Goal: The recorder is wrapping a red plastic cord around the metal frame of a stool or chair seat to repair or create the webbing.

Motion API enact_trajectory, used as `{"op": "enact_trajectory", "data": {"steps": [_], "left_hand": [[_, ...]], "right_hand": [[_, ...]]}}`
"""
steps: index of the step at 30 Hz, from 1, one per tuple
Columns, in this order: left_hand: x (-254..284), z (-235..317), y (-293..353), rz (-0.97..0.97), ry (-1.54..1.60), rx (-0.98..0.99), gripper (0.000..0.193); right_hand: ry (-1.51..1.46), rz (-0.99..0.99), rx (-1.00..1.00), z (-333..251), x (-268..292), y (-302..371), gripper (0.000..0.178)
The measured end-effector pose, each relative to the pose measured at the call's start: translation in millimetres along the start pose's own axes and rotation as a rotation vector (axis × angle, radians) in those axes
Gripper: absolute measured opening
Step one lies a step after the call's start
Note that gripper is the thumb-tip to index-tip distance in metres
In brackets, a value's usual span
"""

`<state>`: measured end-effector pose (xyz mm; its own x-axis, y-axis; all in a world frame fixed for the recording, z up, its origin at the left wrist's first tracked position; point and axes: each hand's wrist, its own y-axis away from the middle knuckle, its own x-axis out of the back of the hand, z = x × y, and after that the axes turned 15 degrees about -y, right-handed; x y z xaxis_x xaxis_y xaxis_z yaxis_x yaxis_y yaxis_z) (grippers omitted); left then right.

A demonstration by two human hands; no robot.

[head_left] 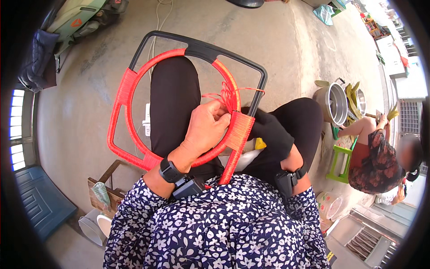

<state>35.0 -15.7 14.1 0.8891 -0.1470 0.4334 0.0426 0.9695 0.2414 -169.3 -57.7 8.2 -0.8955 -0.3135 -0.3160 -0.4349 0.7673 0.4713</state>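
Observation:
A frame [116, 117], made of a ring inside a rounded black outer bar and largely wound with red-orange cord, lies across my lap. The top bar and upper right side are bare black. My left hand [208, 125] reaches through the ring, closed with fingertips pinched on a loose bundle of red cord [227, 96] at the ring's right side. Just below, a wide wrapped band [240, 131] joins ring and outer bar. My right hand [272, 133], in a black glove, is curled against the frame's right side behind that band; its fingertips are hidden.
To the right, a person [378, 157] sits near a green stool [341, 163], a large metal pot [330, 102] and long green leaves [351, 101]. A white power strip [147, 120] lies by my left leg. A wooden stool [107, 190] stands at lower left.

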Motion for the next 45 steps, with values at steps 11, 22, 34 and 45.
{"op": "enact_trajectory", "data": {"steps": [11,22,34,45], "left_hand": [[2.0,0.5,-2.2,-0.053,0.607,0.103,0.035],[0.8,-4.4,-2.5,-0.045,0.598,0.063,0.022],[4.9,-2.3,-1.5,-0.085,0.671,0.149,0.016],[5.5,-1.8,-1.5,-0.082,0.669,0.150,0.017]], "right_hand": [[0.079,0.112,0.511,-36.1,18.0,51.6,0.020],[-0.815,0.040,0.538,-28.5,48.3,96.6,0.035],[-0.018,0.008,-0.243,-0.5,4.8,22.5,0.021],[-0.506,0.152,0.210,-26.1,3.2,42.3,0.029]]}}
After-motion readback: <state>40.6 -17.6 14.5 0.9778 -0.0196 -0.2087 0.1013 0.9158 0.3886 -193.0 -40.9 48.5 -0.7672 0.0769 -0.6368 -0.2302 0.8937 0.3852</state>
